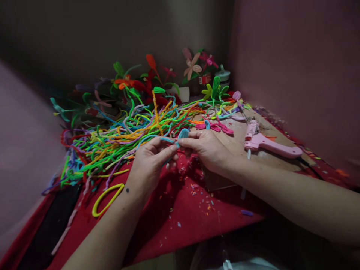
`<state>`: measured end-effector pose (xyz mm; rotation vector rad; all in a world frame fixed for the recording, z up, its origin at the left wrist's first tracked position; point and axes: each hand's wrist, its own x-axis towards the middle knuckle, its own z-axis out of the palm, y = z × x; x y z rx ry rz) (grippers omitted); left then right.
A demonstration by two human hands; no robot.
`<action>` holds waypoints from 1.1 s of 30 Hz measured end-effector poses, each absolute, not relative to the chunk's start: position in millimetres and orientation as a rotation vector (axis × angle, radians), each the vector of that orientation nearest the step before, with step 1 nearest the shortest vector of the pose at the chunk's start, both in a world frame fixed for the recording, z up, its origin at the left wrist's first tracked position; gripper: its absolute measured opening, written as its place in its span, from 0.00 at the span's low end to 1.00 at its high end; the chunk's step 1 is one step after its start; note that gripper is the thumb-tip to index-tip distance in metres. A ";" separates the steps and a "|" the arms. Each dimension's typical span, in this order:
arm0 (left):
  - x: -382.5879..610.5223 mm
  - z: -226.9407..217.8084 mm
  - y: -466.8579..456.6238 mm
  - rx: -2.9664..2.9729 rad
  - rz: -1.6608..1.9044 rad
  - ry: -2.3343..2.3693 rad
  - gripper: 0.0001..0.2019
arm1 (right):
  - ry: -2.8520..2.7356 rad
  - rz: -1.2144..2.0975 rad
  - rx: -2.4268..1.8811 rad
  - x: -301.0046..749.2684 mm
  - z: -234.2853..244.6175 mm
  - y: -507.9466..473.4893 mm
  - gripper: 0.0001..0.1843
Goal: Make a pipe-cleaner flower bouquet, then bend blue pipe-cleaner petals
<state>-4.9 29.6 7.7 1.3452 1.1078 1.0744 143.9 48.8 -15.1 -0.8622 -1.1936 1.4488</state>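
Note:
Both my hands meet over a red cloth (pixel 180 217) and pinch a light blue pipe cleaner (pixel 180 135) bent into a small loop. My left hand (pixel 152 161) grips its lower end between thumb and fingers. My right hand (pixel 208 148) pinches the looped end from the right. Right behind the hands lies a big tangle of coloured pipe cleaners (pixel 120 138).
A pink glue gun (pixel 267 144) lies on a cardboard sheet (pixel 270 131) to the right, its cord trailing right. Finished pipe-cleaner flowers (pixel 194 65) stand at the back near the wall. A yellow loop (pixel 107 198) and small clippings lie on the cloth. A dark flat object (pixel 53 221) sits at lower left.

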 end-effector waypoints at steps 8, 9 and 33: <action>-0.9 12.2 27.5 1.326 1.084 1.141 0.04 | -1.137 1.517 -0.838 145.2 -10.6 48.9 0.07; -0.3 12.7 27.0 1.319 1.084 1.151 0.04 | -1.156 1.495 -0.835 145.8 -9.6 48.4 0.06; -17.2 1.8 31.1 2.593 0.983 1.175 0.08 | -1.054 1.769 -0.860 147.1 -8.7 52.1 0.08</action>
